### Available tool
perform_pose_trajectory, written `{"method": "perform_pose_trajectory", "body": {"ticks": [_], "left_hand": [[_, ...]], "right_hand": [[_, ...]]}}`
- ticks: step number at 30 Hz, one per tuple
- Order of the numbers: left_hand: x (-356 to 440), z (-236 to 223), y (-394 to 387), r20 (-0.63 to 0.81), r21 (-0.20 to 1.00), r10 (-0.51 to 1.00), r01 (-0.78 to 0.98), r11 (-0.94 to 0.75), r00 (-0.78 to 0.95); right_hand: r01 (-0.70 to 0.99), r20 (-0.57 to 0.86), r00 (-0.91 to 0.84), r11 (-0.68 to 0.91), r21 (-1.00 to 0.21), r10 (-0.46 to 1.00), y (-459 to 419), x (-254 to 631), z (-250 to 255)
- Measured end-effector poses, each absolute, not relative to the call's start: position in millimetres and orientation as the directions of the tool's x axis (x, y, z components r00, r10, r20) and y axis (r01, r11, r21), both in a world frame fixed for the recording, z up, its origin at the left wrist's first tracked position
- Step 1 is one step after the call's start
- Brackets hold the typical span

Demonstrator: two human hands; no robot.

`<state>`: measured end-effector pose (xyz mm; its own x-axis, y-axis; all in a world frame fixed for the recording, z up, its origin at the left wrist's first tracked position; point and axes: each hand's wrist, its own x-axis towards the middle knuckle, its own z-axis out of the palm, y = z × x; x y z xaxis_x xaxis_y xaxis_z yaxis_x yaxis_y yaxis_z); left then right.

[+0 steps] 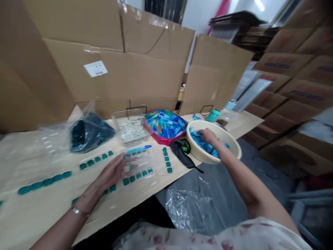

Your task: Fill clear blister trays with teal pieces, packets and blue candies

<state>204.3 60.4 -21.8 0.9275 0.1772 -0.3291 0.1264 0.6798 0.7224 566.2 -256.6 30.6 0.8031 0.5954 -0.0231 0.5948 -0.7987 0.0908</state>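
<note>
My left hand (113, 172) is over the table with its fingers partly closed. A slim blue pen-like piece (137, 149) sticks out to the right from its fingertips. Against the fingers shows a small block with pale and orange stripes (127, 168). Beneath this hand lies a clear plastic sheet or tray (152, 161) with rows of dark teal squares (132, 178). My right hand (208, 135) reaches into a cream basin (235, 147) of shiny blue wrapped pieces (200, 142). Its fingertips are hidden among them.
A red tray (162, 140) heaped with blue pieces stands beside the basin. Left of it are a clear box (131, 133) of small pale bits and a dark teal bag (91, 132). A black pouch (182, 154) lies at the table edge. Cardboard panels (145, 69) wall the back.
</note>
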Motion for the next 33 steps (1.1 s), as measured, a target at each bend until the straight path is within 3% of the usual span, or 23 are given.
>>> {"method": "perform_pose_trajectory", "body": {"ticks": [4, 8, 10, 13, 15, 17, 20, 25, 29, 31, 33], "left_hand": [[205, -27, 63, -0.268, 0.736, 0.152, 0.100, 0.670, 0.952], [205, -32, 66, -0.240, 0.719, 0.161, 0.064, 0.692, 0.957], [205, -33, 66, -0.223, 0.704, 0.161, 0.045, 0.709, 0.961], [204, -31, 66, -0.198, 0.693, 0.167, 0.017, 0.721, 0.966], [204, -28, 66, -0.184, 0.697, 0.169, 0.007, 0.717, 0.968], [203, -24, 64, -0.170, 0.710, 0.175, -0.002, 0.704, 0.970], [202, -19, 61, -0.153, 0.737, 0.186, -0.013, 0.675, 0.970], [204, -8, 57, -0.139, 0.768, 0.208, -0.027, 0.640, 0.968], [196, 16, 61, -0.145, 0.799, 0.279, -0.054, 0.598, 0.949], [183, 31, 67, -0.143, 0.808, 0.342, -0.089, 0.582, 0.929], [161, 43, 74, -0.152, 0.817, 0.439, -0.138, 0.560, 0.885]], "right_hand": [[0.531, 0.081, 0.836, -0.837, 0.133, 0.543, -256, 573, 30], [0.477, 0.423, 0.815, -0.873, -0.101, 0.396, -251, 554, 50], [0.535, 0.492, 0.790, -0.803, -0.262, 0.366, -239, 526, 65], [0.567, 0.391, 0.805, -0.387, -0.727, 0.445, -206, 464, 78], [0.483, 0.274, 0.733, -0.194, -0.854, 0.622, -179, 422, 76], [0.439, 0.180, 0.617, -0.145, -0.887, 0.766, -154, 388, 63], [0.542, 0.200, 0.521, -0.141, -0.828, 0.830, -127, 358, 38], [0.881, 0.389, 0.343, -0.148, -0.450, 0.855, -118, 342, 39], [0.896, 0.533, 0.435, -0.292, -0.335, 0.725, -134, 352, 70], [0.885, 0.508, 0.466, -0.368, -0.287, 0.725, -147, 361, 74], [0.897, 0.373, 0.441, -0.384, -0.219, 0.816, -161, 365, 65]]}}
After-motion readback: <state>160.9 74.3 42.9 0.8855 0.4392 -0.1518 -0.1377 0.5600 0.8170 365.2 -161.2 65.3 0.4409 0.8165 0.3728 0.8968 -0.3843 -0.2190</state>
